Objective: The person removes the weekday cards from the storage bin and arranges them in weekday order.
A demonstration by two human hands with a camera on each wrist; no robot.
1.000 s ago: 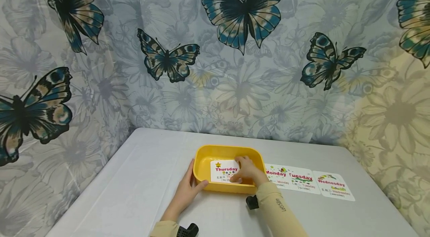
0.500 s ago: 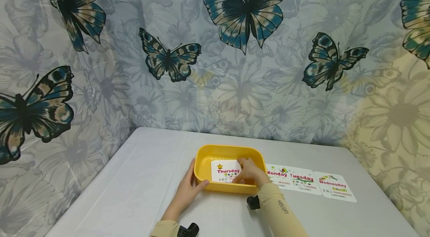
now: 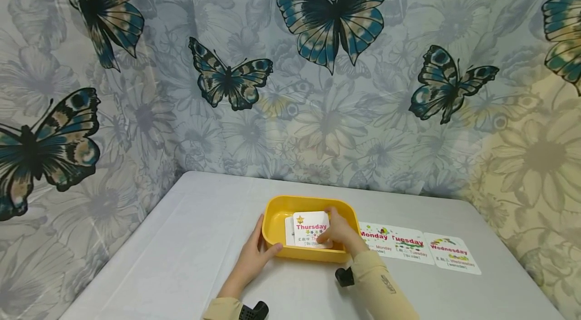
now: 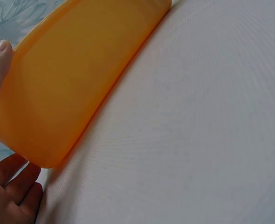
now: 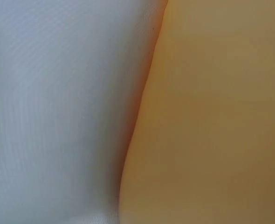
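Observation:
A yellow plastic tray (image 3: 313, 255) stands on the table. My left hand (image 3: 251, 257) grips its front left corner, the thumb on the front wall and the fingers round the left side; the left wrist view shows the thumb and curled fingers at the tray wall (image 4: 81, 74). Inside the tray, my right hand (image 3: 342, 233) pinches the right edge of a white Thursday card (image 3: 308, 239). Another white card (image 3: 289, 232) peeks out under its left side, mostly hidden. The right wrist view has only the tray's outer wall (image 5: 212, 116) and tablecloth, no hand.
Right of the tray lie a Monday card (image 3: 379, 247), a Tuesday card (image 3: 410, 249) and a Wednesday card (image 3: 454, 254) in a row on the white-covered table (image 3: 181, 259). Behind rises a butterfly-patterned cloth (image 3: 254, 148).
The Thursday card has risen and shifted right with my right hand, baring the left edge of another card below. The left hand and tray stay put.

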